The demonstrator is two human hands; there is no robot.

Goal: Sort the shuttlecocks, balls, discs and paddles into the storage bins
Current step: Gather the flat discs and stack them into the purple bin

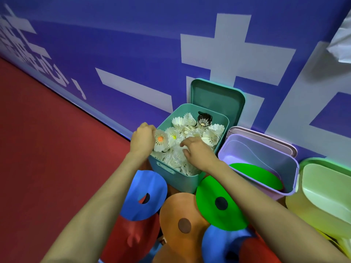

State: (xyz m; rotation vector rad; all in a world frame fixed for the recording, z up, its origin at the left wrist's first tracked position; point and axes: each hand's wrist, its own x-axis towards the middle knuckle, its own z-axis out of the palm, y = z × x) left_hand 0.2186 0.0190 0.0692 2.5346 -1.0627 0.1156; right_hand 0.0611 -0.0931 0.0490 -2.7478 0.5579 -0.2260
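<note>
The left hand is curled shut at the near-left rim of the teal bin and appears to grip a white shuttlecock by the edge of its skirt, with the orange cork turned up toward the camera. The right hand reaches into the same bin from the near side. Its fingers are bent down among the heaped white shuttlecocks, and I cannot tell whether it has pinched one or only rests on them.

A shuttlecock should weigh almost nothing, but its feather skirt is brittle and crushes easily. The rounded cork or the stem just behind it is probably the safer hold, taken with a light pinch. Pressing on the heap risks bending feathers. The bin is heaped to about its rim, so a loose one could tumble over the edge. One dark shuttlecock lies at the far side of the pile.

The teal lid stands behind the bin against the blue wall. The lilac bin is just to the right, with a green disc lying inside it. A pale yellow-green bin sits further right.

More discs overlap on the red floor, near the person. There is a blue disc, an orange disc, a second green disc and a red disc. They look thin and pliable, and each has a centre hole. They are likely light, a little floppy and slick when stacked, so lifting one by its rim should work best.
</note>
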